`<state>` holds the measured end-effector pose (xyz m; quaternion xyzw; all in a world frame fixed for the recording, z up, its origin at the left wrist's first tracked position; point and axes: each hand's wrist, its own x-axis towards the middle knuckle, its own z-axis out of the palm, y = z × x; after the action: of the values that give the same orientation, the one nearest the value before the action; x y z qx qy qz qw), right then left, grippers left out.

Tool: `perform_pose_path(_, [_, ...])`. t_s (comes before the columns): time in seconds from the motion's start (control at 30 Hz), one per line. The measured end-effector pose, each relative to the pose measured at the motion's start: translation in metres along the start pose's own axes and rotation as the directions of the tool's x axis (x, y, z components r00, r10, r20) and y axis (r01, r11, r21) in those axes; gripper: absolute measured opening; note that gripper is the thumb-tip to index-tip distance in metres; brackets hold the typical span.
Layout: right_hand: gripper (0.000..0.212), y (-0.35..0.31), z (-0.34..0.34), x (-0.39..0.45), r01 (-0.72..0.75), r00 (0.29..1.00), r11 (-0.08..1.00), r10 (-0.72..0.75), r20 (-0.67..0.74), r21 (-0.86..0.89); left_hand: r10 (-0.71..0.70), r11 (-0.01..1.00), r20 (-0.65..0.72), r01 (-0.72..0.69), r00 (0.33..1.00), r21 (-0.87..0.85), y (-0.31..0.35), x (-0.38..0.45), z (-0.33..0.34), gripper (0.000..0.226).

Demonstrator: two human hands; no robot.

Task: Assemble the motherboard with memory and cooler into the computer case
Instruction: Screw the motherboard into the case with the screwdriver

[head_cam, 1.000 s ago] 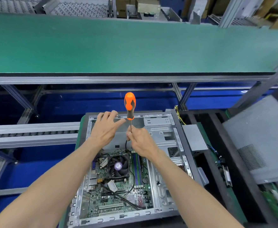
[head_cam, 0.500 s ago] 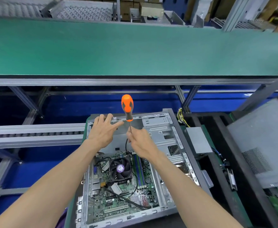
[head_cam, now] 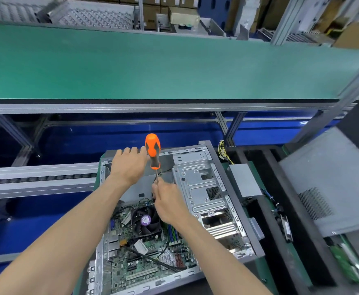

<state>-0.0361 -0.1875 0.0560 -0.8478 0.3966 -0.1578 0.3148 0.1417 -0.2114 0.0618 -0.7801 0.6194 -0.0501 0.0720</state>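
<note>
Motherboard seated in computer case | right hand pinches upright screwdriver shaft | left hand fingers relaxed beside handle

The left hand has closed in on the orange screwdriver: a second ago its spread fingers stood a little to the left of the handle, and now the fingertips reach the handle's side. The screwdriver stands a touch more upright. The view has tipped, so the computer case sits lower
</note>
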Motion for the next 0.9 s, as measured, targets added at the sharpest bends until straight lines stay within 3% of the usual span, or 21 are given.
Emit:
perform_pose_path(0.1, [0.030,0.002,-0.006,0.004,0.045,0.998,0.998,-0.047,0.044,0.038,-0.025,1.000,0.007,0.025,1.000,0.004,-0.007,-0.007,0.000,0.046])
perform_pose_path(0.43, [0.037,0.001,-0.007,0.016,0.043,0.987,0.995,-0.056,0.149,0.087,-0.261,0.965,-0.027,0.261,0.965,-0.013,-0.046,-0.071,0.016,0.036])
perform_pose_path(0.63, [0.036,0.009,-0.013,0.014,0.033,0.993,0.988,-0.050,0.108,0.148,-0.403,0.915,0.119,0.399,0.907,0.062,-0.043,-0.125,0.008,0.081])
perform_pose_path(0.73, [0.035,0.012,-0.015,0.017,0.041,0.995,0.985,-0.056,0.084,0.165,-0.463,0.886,0.176,0.452,0.869,0.099,-0.030,-0.148,0.002,0.089])
perform_pose_path(0.9, [0.035,0.012,-0.014,0.014,0.049,0.998,0.981,-0.058,0.040,0.189,-0.543,0.819,0.210,0.568,0.813,-0.078,-0.010,-0.182,-0.004,0.087])
